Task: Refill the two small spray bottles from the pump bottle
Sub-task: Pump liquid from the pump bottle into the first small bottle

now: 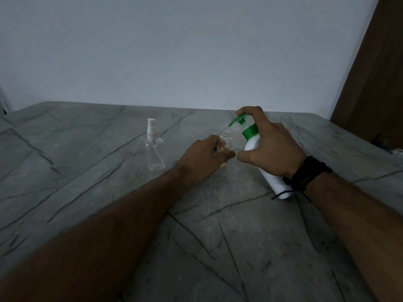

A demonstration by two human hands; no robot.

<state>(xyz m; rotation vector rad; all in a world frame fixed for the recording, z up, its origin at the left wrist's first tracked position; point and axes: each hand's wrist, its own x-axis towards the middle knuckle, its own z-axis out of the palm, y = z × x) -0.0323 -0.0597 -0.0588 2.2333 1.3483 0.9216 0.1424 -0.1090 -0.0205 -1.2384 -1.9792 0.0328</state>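
— What's the step here?
— Filling the first bottle: the right hand (269,141) grips the tilted pump bottle (254,144), forefinger on its green pump head (237,122), spout over the open spray bottle (225,141) gripped by the left hand (201,161).
— And next?
— Probably keep pumping (it looks part full), then the capped spray bottle (154,149), standing apart on the tabletop (87,171), needs uncapping.

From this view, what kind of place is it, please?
Probably a room in a home, though that is uncertain: a grey veined stone countertop meets a plain pale wall, and a brown wooden panel, perhaps a door or cabinet, stands at the right.
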